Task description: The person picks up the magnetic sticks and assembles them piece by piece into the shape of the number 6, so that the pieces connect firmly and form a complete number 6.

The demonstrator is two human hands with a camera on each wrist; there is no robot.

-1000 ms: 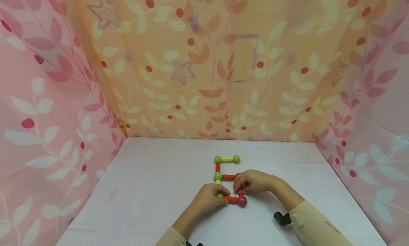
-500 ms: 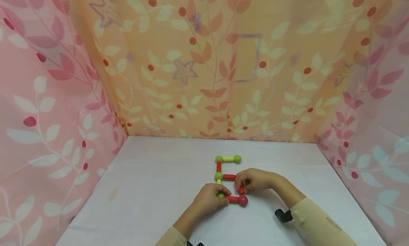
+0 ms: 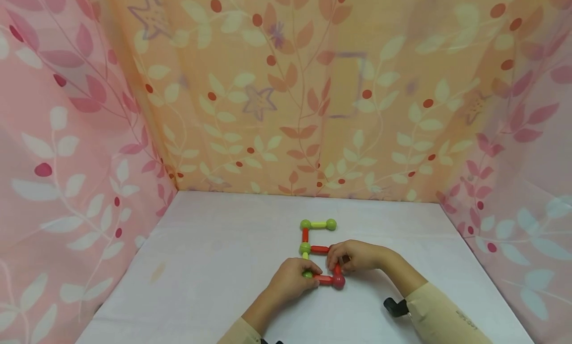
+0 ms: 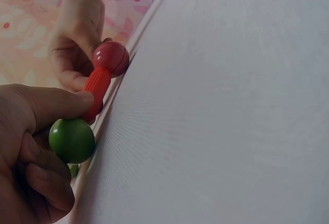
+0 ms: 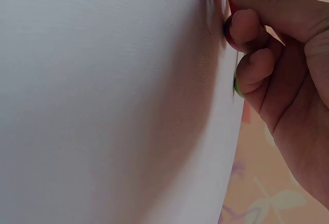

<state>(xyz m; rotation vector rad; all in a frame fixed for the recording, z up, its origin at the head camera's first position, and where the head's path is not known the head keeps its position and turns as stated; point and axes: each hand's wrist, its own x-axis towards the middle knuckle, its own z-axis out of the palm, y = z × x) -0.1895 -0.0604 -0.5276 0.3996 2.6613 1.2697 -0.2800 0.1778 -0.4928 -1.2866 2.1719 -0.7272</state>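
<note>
A linked figure of toy rods and balls lies on the white table [image 3: 223, 244]. My left hand [image 3: 290, 279] pinches the lower red rod [image 3: 325, 280] close to a green ball [image 4: 72, 141]. At that rod's right end sits a red ball [image 3: 338, 281]. My right hand [image 3: 356, 254] pinches the upright red rod [image 3: 337, 269] rising from this ball, and its fingers cover the rod's far end. Farther back are a middle green ball [image 3: 305, 248] with a red rod [image 3: 319, 249] leading toward my right hand, and a yellow-green rod [image 3: 319, 225] between two green balls.
Floral cloth walls close in the table: an orange one [image 3: 277, 135] at the back, pink ones at the left [image 3: 89, 150] and right [image 3: 518, 185]. A black wrist device [image 3: 395, 307] sticks out by the right sleeve [image 3: 440, 309].
Both hands keep their places on the figure. The right fingers shift very slightly along the upright red rod; the whole view sways a little.
</note>
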